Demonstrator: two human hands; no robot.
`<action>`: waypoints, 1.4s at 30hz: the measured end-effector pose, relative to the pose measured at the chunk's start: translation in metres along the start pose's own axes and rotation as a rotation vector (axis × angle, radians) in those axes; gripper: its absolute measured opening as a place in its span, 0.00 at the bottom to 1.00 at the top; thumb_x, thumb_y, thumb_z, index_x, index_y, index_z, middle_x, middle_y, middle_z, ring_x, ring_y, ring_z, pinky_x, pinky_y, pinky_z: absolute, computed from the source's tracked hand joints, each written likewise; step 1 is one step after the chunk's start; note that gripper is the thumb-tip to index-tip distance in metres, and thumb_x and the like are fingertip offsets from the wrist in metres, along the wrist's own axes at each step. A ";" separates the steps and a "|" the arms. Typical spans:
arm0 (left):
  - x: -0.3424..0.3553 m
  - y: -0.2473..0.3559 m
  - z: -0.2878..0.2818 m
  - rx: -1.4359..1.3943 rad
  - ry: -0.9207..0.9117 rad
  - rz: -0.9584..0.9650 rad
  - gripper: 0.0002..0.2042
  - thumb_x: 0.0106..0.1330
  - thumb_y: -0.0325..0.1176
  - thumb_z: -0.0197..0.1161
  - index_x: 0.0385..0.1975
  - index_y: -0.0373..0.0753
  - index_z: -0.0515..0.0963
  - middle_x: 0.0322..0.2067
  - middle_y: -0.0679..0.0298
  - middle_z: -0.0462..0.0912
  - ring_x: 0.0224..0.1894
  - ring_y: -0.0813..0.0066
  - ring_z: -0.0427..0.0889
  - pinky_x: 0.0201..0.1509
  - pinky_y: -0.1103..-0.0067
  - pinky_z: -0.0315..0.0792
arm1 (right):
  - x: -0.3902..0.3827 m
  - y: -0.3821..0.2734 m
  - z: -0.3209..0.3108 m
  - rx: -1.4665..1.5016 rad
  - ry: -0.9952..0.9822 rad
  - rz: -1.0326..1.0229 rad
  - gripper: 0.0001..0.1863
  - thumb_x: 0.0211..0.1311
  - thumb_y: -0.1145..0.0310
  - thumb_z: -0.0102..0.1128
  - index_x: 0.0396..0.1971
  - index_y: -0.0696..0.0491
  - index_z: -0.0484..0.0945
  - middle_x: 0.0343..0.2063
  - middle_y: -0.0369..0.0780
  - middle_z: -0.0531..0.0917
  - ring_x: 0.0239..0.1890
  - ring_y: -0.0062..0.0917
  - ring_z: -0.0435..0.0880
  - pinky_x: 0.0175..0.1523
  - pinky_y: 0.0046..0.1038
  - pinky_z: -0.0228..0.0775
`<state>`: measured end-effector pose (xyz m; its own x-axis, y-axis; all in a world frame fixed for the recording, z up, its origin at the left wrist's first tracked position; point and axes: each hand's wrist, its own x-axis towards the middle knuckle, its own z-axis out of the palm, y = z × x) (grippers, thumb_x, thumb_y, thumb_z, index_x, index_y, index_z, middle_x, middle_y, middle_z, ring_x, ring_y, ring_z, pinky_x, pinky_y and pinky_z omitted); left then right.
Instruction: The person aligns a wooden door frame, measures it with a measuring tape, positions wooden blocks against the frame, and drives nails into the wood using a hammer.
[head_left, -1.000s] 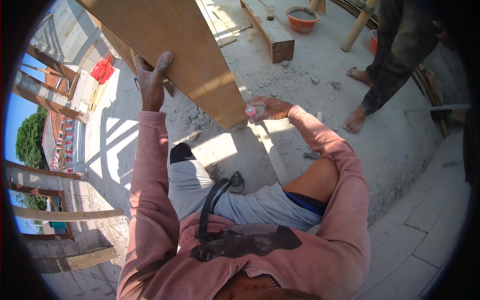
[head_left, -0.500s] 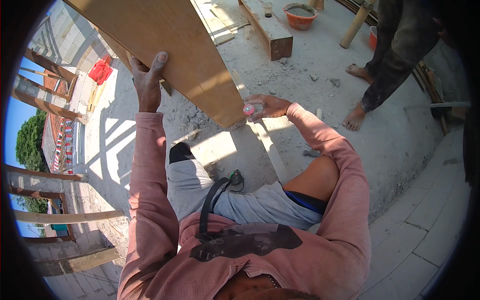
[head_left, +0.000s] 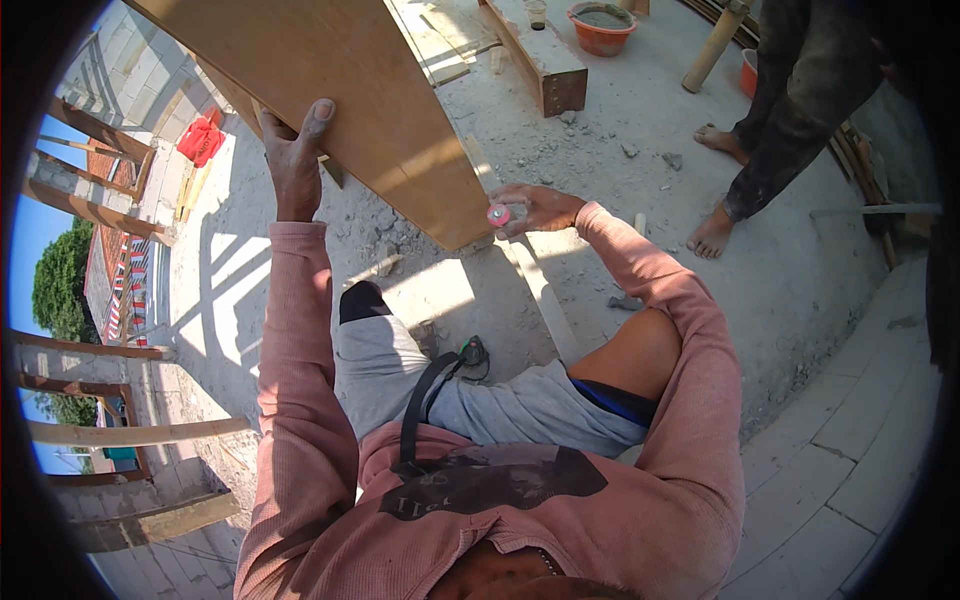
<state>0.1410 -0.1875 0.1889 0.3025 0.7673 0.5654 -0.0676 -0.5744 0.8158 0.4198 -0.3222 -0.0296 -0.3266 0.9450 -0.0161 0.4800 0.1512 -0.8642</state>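
Observation:
A large brown plywood board (head_left: 340, 90) slants over the dusty concrete floor. My left hand (head_left: 295, 160) grips its near left edge, thumb on the upper face. My right hand (head_left: 530, 208) is at the board's lower right corner, closed around a small pink object (head_left: 497, 214) whose kind I cannot tell. My pink sleeves and grey shorts fill the lower part of the picture.
A barefoot person (head_left: 770, 130) in dark clothes stands at the right. A wooden beam (head_left: 540, 55), an orange basin (head_left: 603, 25) and a pole (head_left: 715, 45) lie beyond the board. A thin batten (head_left: 545, 295) lies on the floor. Timber scaffolding (head_left: 90, 200) runs along the left edge.
My left hand has shifted slightly along the board's edge. My right hand stays at the corner with the pink object. The board has barely moved.

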 end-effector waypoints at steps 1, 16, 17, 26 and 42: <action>0.000 0.000 0.001 -0.001 0.018 0.020 0.36 0.63 0.47 0.74 0.63 0.32 0.65 0.58 0.54 0.74 0.61 0.65 0.75 0.67 0.71 0.68 | 0.000 0.000 0.000 0.003 0.002 -0.001 0.40 0.53 0.43 0.77 0.63 0.49 0.77 0.66 0.44 0.72 0.71 0.40 0.68 0.75 0.37 0.60; 0.000 0.001 0.000 0.003 0.042 0.027 0.38 0.60 0.50 0.77 0.60 0.31 0.66 0.56 0.50 0.74 0.59 0.61 0.76 0.65 0.70 0.71 | -0.001 -0.010 -0.002 -0.058 -0.013 0.028 0.40 0.55 0.42 0.76 0.64 0.48 0.76 0.68 0.44 0.71 0.72 0.40 0.67 0.76 0.38 0.59; 0.000 0.001 0.000 0.000 0.042 0.033 0.38 0.60 0.50 0.77 0.60 0.31 0.66 0.56 0.50 0.75 0.59 0.61 0.77 0.64 0.70 0.72 | -0.001 -0.009 -0.002 -0.057 -0.014 0.029 0.40 0.55 0.42 0.76 0.64 0.48 0.76 0.68 0.44 0.71 0.72 0.40 0.67 0.76 0.38 0.59; -0.001 -0.002 -0.003 0.048 0.010 0.010 0.37 0.66 0.48 0.72 0.67 0.31 0.64 0.60 0.55 0.73 0.63 0.67 0.72 0.70 0.70 0.64 | -0.003 -0.015 -0.005 -0.043 -0.014 0.012 0.40 0.54 0.42 0.76 0.64 0.48 0.77 0.68 0.43 0.72 0.71 0.38 0.68 0.76 0.38 0.59; 0.001 -0.005 -0.001 -0.017 0.048 0.045 0.34 0.61 0.47 0.77 0.56 0.32 0.68 0.52 0.53 0.77 0.53 0.66 0.79 0.60 0.73 0.75 | -0.002 -0.006 -0.006 0.024 -0.041 0.003 0.34 0.53 0.50 0.78 0.58 0.47 0.76 0.64 0.43 0.74 0.71 0.39 0.69 0.75 0.38 0.59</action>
<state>0.1412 -0.1831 0.1855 0.2526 0.7543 0.6061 -0.0959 -0.6038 0.7914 0.4228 -0.3231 -0.0217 -0.3584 0.9328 -0.0385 0.4617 0.1412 -0.8757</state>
